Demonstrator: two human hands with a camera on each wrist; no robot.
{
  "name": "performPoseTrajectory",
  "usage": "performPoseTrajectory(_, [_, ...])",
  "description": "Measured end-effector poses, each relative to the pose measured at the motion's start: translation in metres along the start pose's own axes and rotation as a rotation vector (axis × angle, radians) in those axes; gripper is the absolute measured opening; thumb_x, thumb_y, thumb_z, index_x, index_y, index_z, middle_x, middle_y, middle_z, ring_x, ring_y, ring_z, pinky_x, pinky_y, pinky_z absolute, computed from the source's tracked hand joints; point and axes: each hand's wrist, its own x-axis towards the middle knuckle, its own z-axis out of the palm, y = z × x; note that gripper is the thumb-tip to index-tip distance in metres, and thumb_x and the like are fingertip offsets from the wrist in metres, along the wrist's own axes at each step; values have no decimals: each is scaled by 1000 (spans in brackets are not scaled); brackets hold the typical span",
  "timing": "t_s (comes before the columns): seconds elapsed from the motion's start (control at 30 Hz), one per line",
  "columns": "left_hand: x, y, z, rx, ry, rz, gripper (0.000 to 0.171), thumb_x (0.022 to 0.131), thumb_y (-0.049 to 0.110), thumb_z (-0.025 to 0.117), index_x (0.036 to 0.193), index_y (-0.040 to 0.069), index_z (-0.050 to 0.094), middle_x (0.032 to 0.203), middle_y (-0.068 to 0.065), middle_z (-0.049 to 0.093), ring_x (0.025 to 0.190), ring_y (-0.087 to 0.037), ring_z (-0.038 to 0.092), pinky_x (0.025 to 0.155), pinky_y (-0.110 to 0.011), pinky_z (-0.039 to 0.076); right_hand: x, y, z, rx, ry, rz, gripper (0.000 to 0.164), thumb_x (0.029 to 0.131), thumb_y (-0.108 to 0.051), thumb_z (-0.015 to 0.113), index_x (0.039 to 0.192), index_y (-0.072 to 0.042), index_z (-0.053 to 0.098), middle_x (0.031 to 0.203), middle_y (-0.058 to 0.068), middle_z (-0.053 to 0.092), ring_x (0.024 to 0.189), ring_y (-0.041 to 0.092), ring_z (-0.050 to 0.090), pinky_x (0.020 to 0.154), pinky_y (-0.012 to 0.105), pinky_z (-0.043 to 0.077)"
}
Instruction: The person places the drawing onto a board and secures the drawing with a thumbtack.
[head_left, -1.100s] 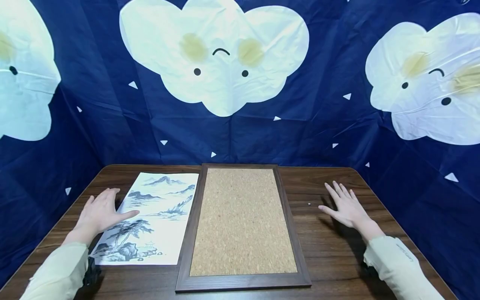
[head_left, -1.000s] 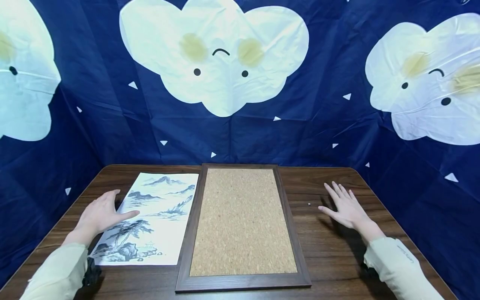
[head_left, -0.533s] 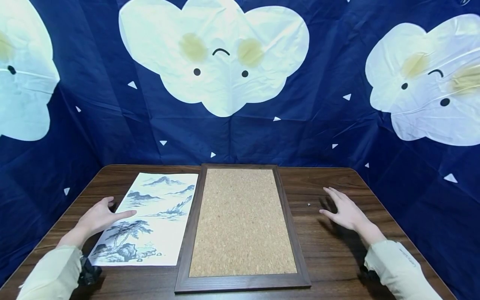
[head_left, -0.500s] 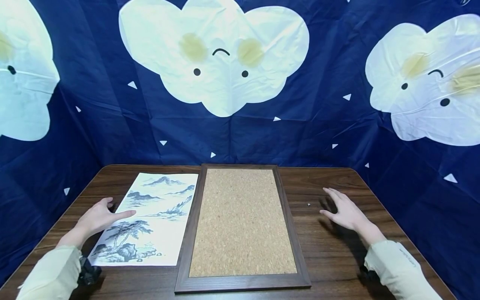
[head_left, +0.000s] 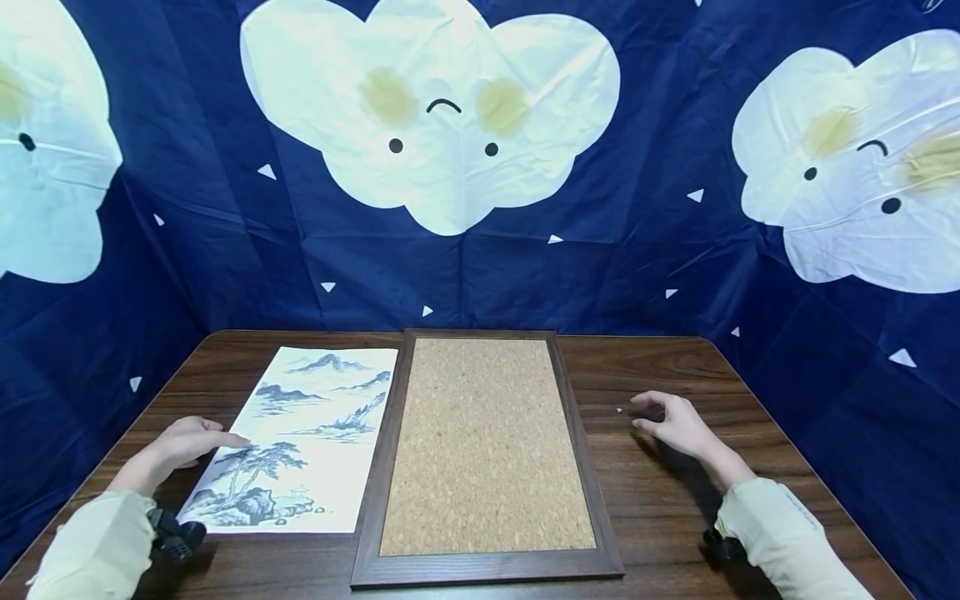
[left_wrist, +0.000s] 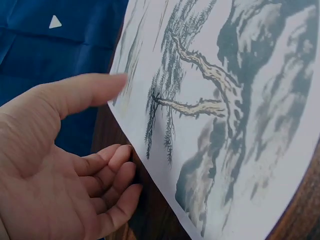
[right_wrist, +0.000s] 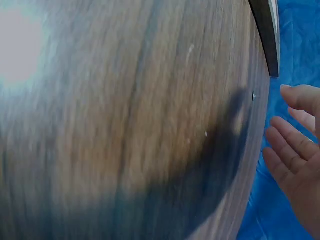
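Observation:
A sheet of paper (head_left: pixel 333 479) with an ink landscape of mountains and trees lies flat at the left. My left hand (head_left: pixel 183 442) is at its left edge, thumb reaching over the sheet. In the left wrist view a gap separates the thumb from the loosely bent fingers (left_wrist: pixel 117 192), which stay beside the paper edge. Right of the paper lies a cork board (head_left: pixel 487 450) in a dark wooden frame. A tiny shiny thing (head_left: pixel 619 410), too small to identify, sits on the table just left of my right hand (head_left: pixel 678 423). That hand has thumb and fingers apart, holding nothing.
The brown wooden table (head_left: pixel 652 525) carries everything. A dark blue cloth (head_left: pixel 360 258) with white clouds hangs behind and along both sides. A black wrist camera (head_left: pixel 176 533) sits below my left hand.
My left hand has come down and nearer along the paper's left edge, its fingers bending. The right hand has drawn its fingers in and moved slightly nearer. Paper and board have not moved.

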Motion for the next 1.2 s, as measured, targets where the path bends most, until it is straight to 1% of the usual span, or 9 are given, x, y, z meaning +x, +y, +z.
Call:
performPoseTrajectory(0.2, [2,-2,1,-39,-23,11,74,67,32,75,107,-22,42,123,-42,29,114,-54,30,90,-58,36,5,1,8,65,1,84,19,78,-8,69,94,1,66,82,7,67,72,15,59,61,23,46])
performPoseTrajectory(0.27, [2,-1,2,-36,-17,11,55,67,30,74,90,-14,51,115,-40,36,108,-52,36,89,-58,36,6,2,11,75,5,95,17,78,-8,69,92,1,67,82,8,67,71,13,58,60,22,44])
performPoseTrajectory(0.37, [0,2,3,-11,8,8,38,67,29,74,73,-3,54,100,-32,45,97,-44,43,87,-59,37,7,4,14,65,27,114,13,78,-6,68,89,0,69,82,9,68,68,9,57,59,21,43])
performPoseTrajectory(0.43, [-2,5,5,9,30,-11,38,67,29,73,73,-3,54,97,-30,45,92,-41,44,86,-57,38,8,5,16,58,47,127,10,77,-6,68,86,-1,69,80,9,68,66,6,55,59,20,42])
performPoseTrajectory(0.57, [-6,11,9,34,91,-74,62,66,28,74,100,-17,49,104,-35,42,93,-43,43,82,-53,40,10,7,19,85,65,144,9,77,-5,68,85,1,69,78,10,68,65,3,53,59,19,41])
performPoseTrajectory(0.63, [-7,13,10,49,119,-106,69,66,27,74,106,-20,44,106,-36,41,94,-44,43,81,-52,40,11,7,20,120,66,160,11,77,-5,68,85,2,69,78,11,68,66,4,54,60,19,42])
performPoseTrajectory(0.77, [-9,16,12,58,133,-135,75,65,26,76,109,-22,39,107,-37,41,94,-46,45,78,-51,44,13,7,22,157,77,203,14,77,-6,69,87,4,69,80,13,68,68,7,55,61,18,42])
performPoseTrajectory(0.97, [-8,18,12,53,143,-184,70,64,24,77,105,-19,39,103,-34,44,92,-42,48,77,-46,46,17,7,25,103,74,218,11,76,-10,70,82,0,71,79,10,68,72,11,57,66,21,43])
performPoseTrajectory(1.2, [-11,19,12,62,149,-171,74,64,24,77,108,-21,37,105,-36,43,93,-43,48,77,-46,46,19,8,29,56,91,212,10,76,-12,70,78,-2,72,76,8,68,72,12,58,67,25,44])
